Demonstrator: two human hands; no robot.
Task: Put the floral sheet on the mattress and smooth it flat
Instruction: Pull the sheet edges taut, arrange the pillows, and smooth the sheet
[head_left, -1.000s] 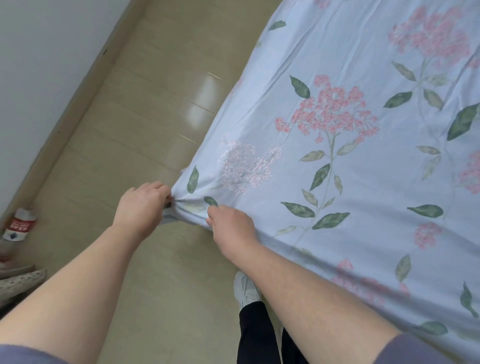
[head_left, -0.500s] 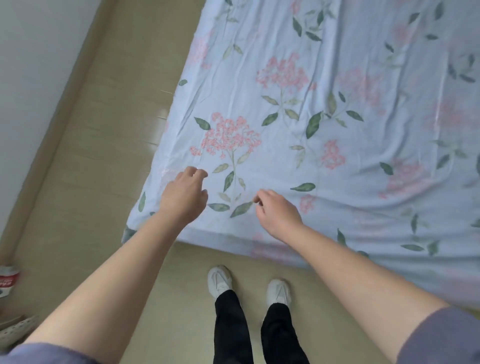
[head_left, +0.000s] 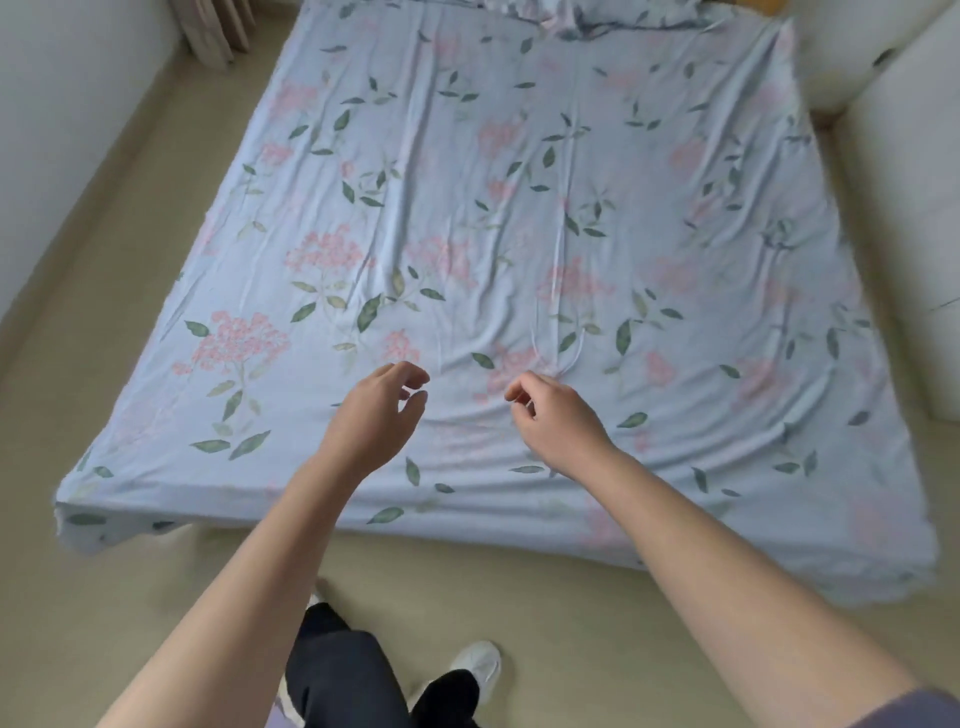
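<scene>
- At 6 o'clock, nearest: a white shoe (head_left: 475, 662) and dark trousers (head_left: 337, 675) on the beige floor (head_left: 104, 597), squared up to the foot of the bed, probably for reaching across its full width.
- Just beyond, held out over the near end: left hand (head_left: 382, 410) toward 8 o'clock of centre, right hand (head_left: 553, 415) toward 4 o'clock. Both empty, fingers loosely curled, gripping nothing. Hard to tell whether touching the cloth or just above it. Seemingly poised to press down and sweep outward.
- Under and around both hands: the floral sheet (head_left: 519, 208), spread over the whole mattress and hiding it completely. Pale blue, with pink flower clusters and green leaves. Near hem draped over the foot edge, drooping to the floor at the 8 o'clock corner.
- Not flat yet: a pinched ridge just past the right hand, running toward 12 o'clock; long soft folds through the middle; ripples toward 3 o'clock.
- At 12 o'clock, farthest: bunched fabric (head_left: 571, 21) in the same print, pillow or spare cloth, impossible to say.
- At 11 o'clock a curtain (head_left: 218, 31); from 1 to 3 o'clock white padded furniture (head_left: 909, 208) right against the sheet's side.
</scene>
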